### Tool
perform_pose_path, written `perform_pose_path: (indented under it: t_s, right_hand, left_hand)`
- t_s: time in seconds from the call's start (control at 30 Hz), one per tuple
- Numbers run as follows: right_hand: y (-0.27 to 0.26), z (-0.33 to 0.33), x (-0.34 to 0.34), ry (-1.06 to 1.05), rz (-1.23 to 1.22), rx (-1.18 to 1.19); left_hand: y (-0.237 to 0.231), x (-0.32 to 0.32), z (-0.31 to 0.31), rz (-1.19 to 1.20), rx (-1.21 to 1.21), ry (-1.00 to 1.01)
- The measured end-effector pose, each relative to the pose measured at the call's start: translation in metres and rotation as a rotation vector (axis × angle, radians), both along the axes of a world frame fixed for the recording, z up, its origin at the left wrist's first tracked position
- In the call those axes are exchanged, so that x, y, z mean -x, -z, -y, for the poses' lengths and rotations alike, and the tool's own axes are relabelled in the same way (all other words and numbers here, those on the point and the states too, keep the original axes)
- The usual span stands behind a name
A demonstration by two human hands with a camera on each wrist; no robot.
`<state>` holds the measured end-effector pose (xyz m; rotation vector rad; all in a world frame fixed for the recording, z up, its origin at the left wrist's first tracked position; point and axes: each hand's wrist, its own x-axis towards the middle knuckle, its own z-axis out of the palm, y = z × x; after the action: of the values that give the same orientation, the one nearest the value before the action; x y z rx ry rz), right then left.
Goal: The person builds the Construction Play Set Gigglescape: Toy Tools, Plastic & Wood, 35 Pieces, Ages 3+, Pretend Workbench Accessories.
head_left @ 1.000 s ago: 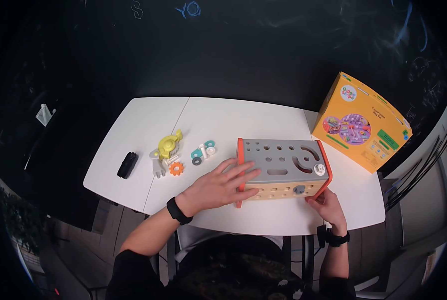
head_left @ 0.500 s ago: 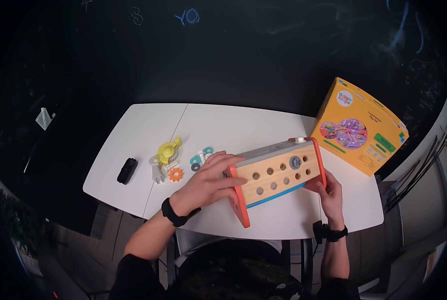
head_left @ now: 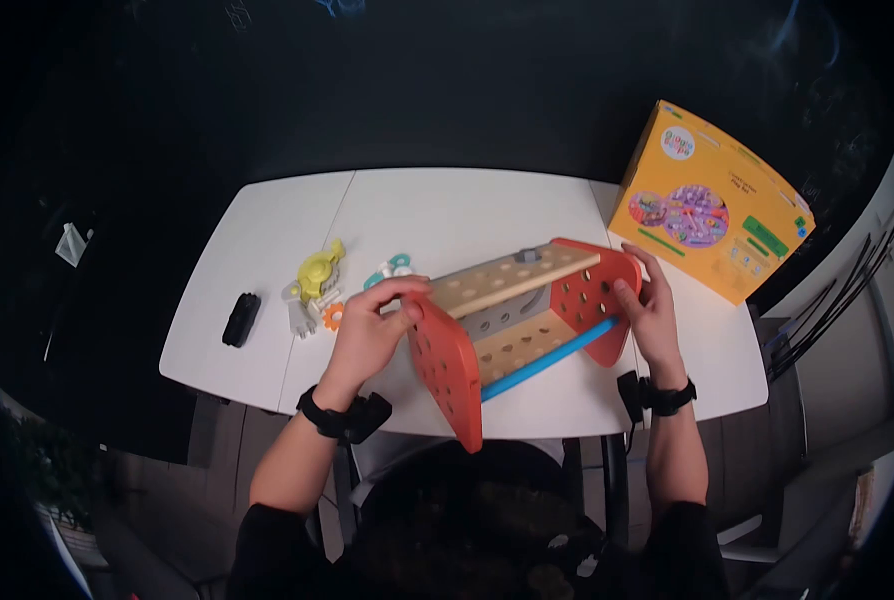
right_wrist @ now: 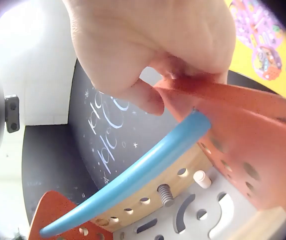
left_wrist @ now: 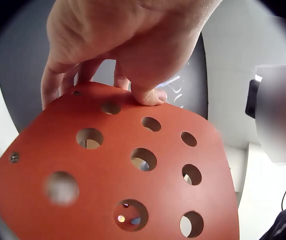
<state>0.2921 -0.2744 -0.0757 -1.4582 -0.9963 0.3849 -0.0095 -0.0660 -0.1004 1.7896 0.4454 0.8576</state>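
Observation:
Both hands hold a toy workbench, tilted over the white table (head_left: 257,230) with its hollow side toward me. It has red end panels (head_left: 442,360) full of round holes, a holed wooden side (head_left: 512,278) and a blue rod (head_left: 552,358). My left hand (head_left: 367,325) grips the upper edge of the left panel, thumb on the outer face. My right hand (head_left: 657,310) pinches the right panel's edge near the rod. A grey bolt head (head_left: 528,256) sits in the wooden side. Inside, a threaded grey shaft (right_wrist: 166,195) and a white peg (right_wrist: 201,179) stick out.
Left on the table lie a yellow-green toy piece (head_left: 319,272), an orange gear (head_left: 333,318) and a light grey piece (head_left: 302,320). Teal parts (head_left: 397,264) sit behind my left hand. A black object (head_left: 240,320) is farther left; a yellow box (head_left: 712,200) stands back right.
The workbench has been turned from grey top up to its hollow side facing me. My left hand moved from its top to the left panel's edge; my right hand moved up the right panel.

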Motion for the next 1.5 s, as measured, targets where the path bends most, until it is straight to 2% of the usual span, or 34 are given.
perform_pose_path:
  t_s: [0.07, 0.13, 0.27, 0.33, 0.4, 0.5, 0.57, 0.67, 0.73, 0.8, 0.83, 0.9, 0.93, 1.0, 1.03, 1.07, 1.13, 1.17, 1.2, 1.27, 1.37, 1.5]
  right_hand:
    - [-0.002, 0.000, -0.004, -0.038, -0.004, 0.059]
    - [-0.002, 0.001, -0.004, -0.104, -0.009, 0.081]
    - [0.001, -0.007, -0.010, -0.140, -0.042, 0.081]
    - [0.001, -0.011, -0.008, -0.066, 0.004, 0.156]
    - [0.004, -0.019, -0.013, 0.018, 0.153, 0.297]
    - [0.009, -0.030, -0.016, 0.108, 0.268, 0.292]
    - [0.008, -0.040, -0.017, 0.173, 0.356, 0.281]
    - [0.002, -0.055, -0.023, 0.203, 0.395, 0.347]
    - [-0.002, -0.065, -0.025, 0.200, 0.401, 0.367]
    - [-0.009, -0.071, -0.025, 0.169, 0.433, 0.430]
    - [-0.012, -0.075, -0.026, 0.166, 0.433, 0.429]
    - [-0.016, -0.082, -0.025, 0.144, 0.496, 0.496]
    - [-0.018, -0.085, -0.024, 0.144, 0.496, 0.497]
    - [-0.021, -0.091, -0.023, 0.108, 0.535, 0.521]
    - [-0.020, -0.094, -0.025, 0.110, 0.533, 0.525]
    - [-0.019, -0.097, -0.028, 0.083, 0.567, 0.521]
    - [-0.020, -0.100, -0.029, 0.055, 0.602, 0.519]
    - [-0.021, -0.101, -0.029, 0.033, 0.619, 0.521]
    - [-0.023, -0.102, -0.028, 0.010, 0.636, 0.524]
    - [-0.025, -0.106, -0.028, -0.017, 0.646, 0.539]
    - [-0.029, -0.111, -0.026, -0.062, 0.662, 0.577]
    - [-0.032, -0.116, -0.022, -0.101, 0.677, 0.593]
  left_hand:
    - [0.005, 0.002, -0.004, -0.001, -0.016, 0.013]
    - [0.012, 0.004, -0.003, 0.036, 0.162, 0.030]
    - [0.018, 0.005, -0.001, 0.078, 0.311, 0.038]
    - [0.018, 0.005, 0.002, 0.055, 0.355, 0.024]
    - [0.019, 0.004, 0.005, 0.035, 0.399, 0.008]
    - [0.028, 0.005, 0.011, -0.004, 0.435, -0.013]
    - [0.041, 0.005, 0.009, -0.018, 0.383, 0.049]
    - [0.044, 0.008, 0.011, -0.089, 0.330, 0.077]
    - [0.049, 0.010, 0.010, -0.045, 0.369, 0.057]
    - [0.049, 0.014, 0.008, -0.240, 0.195, -0.016]
    - [0.047, 0.016, 0.006, -0.239, 0.195, -0.019]
    - [0.039, 0.021, 0.002, -0.395, 0.103, 0.003]
    - [0.033, 0.024, -0.003, -0.394, 0.104, 0.003]
    - [0.021, 0.031, -0.021, -0.526, -0.059, 0.115]
    - [0.024, 0.033, -0.034, -0.546, -0.159, 0.084]
    - [0.026, 0.033, -0.045, -0.545, -0.158, 0.087]
    - [0.028, 0.031, -0.060, -0.614, -0.481, -0.113]
    - [0.030, 0.030, -0.066, -0.616, -0.537, -0.151]
    - [0.034, 0.028, -0.071, -0.616, -0.535, -0.152]
    - [0.043, 0.025, -0.082, -0.663, -0.747, -0.139]
    - [0.056, 0.020, -0.092, -0.790, -0.789, -0.114]
    - [0.055, 0.013, -0.091, -0.843, -0.786, -0.118]
